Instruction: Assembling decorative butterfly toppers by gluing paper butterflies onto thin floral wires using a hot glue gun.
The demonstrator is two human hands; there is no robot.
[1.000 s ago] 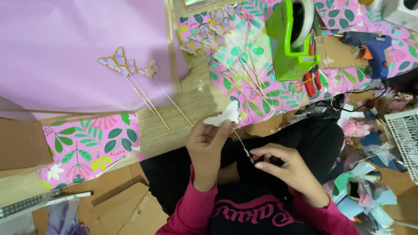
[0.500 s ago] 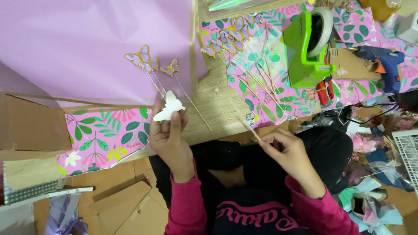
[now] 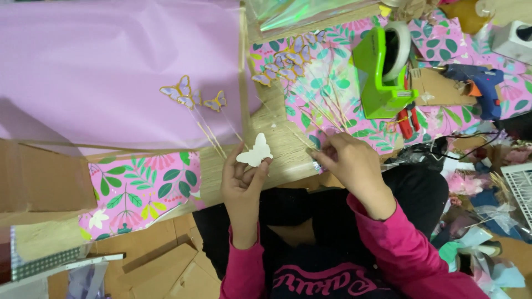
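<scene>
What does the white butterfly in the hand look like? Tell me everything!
The white butterfly is a flat cut-out, probably paper or card, plain cream-white on the side that shows, with scalloped wings spread wide. It has no stick on it that can be seen. The left hand pinches its lower edge between fingertips and holds it up, tilted, over the pale wooden board. Nothing else touches it.

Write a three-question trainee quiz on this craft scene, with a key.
1. True or false: the left hand holds a white paper butterfly.
2. Which tool lies at the far right: A) blue glue gun, B) hammer, C) ruler?
3. Fill in: the right hand reaches the thin wooden ___ on the floral cloth.

Key: 1 true; 2 A; 3 sticks.
</scene>
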